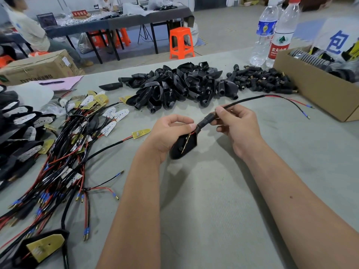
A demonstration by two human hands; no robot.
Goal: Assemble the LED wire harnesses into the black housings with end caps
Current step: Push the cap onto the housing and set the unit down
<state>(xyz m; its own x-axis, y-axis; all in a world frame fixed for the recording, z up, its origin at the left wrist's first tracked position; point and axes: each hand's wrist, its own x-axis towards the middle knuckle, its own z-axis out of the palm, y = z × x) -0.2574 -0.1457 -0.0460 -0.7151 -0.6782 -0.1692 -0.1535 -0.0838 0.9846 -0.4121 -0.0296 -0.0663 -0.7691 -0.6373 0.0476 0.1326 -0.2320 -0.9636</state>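
My left hand grips a black housing with the edge of a yellow LED board showing inside it. My right hand pinches the black end cap at the housing's neck, with the black sheathed wire running out past my fingers. That wire splits into red and black leads with blue-sleeved tips lying to the right. A heap of empty black housings lies beyond my hands. End caps are piled to its right. Loose harnesses with LED boards sprawl on the left.
A cardboard box of parts stands at the right edge, two water bottles behind it. Assembled housings are stacked at far left. One board-fitted housing lies at front left. Other tables, orange stools and seated people are in the background.
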